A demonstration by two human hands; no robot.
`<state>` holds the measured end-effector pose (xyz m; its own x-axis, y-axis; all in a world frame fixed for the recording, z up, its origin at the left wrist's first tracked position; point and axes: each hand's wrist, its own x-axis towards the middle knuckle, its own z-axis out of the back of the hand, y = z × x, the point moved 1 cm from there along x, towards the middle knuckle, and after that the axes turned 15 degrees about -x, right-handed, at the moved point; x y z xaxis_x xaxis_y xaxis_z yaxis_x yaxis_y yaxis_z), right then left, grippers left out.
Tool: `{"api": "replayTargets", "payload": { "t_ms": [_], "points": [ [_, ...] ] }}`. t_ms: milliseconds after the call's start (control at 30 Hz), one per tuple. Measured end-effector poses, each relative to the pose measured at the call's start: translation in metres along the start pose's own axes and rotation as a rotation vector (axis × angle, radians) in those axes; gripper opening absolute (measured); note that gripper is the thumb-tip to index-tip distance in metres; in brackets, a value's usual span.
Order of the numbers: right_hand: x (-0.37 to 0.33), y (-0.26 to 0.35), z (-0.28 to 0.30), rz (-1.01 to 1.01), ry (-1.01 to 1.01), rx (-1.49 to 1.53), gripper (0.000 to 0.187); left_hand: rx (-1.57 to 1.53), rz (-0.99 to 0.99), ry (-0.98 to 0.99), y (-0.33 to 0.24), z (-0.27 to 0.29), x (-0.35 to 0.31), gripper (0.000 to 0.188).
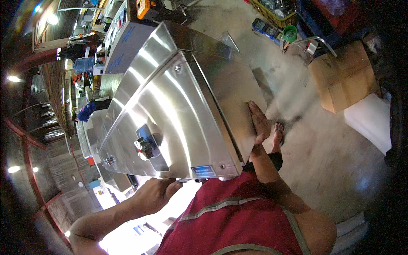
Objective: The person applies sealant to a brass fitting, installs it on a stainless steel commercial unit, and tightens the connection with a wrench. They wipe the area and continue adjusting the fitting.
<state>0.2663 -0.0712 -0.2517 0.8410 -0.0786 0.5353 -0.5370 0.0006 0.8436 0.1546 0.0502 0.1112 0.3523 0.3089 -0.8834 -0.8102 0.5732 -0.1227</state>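
A large stainless steel appliance (pixel 182 123) fills the middle of the head view, its shiny front panel close to me. That panel carries a black and silver control knob (pixel 143 148) and a smaller fitting (pixel 109 160) farther left. Near the panel's lower corner is a blue label (pixel 204 171). My left hand (pixel 159 195) is closed at the appliance's near lower edge, with its fingertips hidden. Against the right side panel lies my right hand (pixel 259 122), palm on the metal and fingers stretched out.
A cardboard box (pixel 344 78) and a white sheet (pixel 369 121) lie on the floor at right. A yellow basket (pixel 278 17) and a green round container (pixel 290 33) stand far right. Beyond the appliance is a grey-sided workbench (pixel 127 46). A person in blue (pixel 87 111) is at far left.
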Motion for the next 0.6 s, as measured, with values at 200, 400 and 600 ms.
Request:
{"api": "replayTargets", "payload": {
  "t_ms": [200, 400, 600],
  "points": [
    [0.000, 0.004, 0.004, -0.230, 0.063, 0.073, 0.055, 0.038, -0.250, -0.176, 0.035, -0.028, 0.009, 0.048],
    [0.006, 0.004, 0.008, -0.276, 0.113, 0.098, 0.047, -0.199, -0.245, -0.308, 0.043, -0.067, -0.001, 0.048],
    [0.015, 0.012, 0.009, -0.236, 0.127, 0.217, 0.056, -0.242, -0.390, -0.477, 0.052, -0.072, -0.003, 0.049]
  ]
}}
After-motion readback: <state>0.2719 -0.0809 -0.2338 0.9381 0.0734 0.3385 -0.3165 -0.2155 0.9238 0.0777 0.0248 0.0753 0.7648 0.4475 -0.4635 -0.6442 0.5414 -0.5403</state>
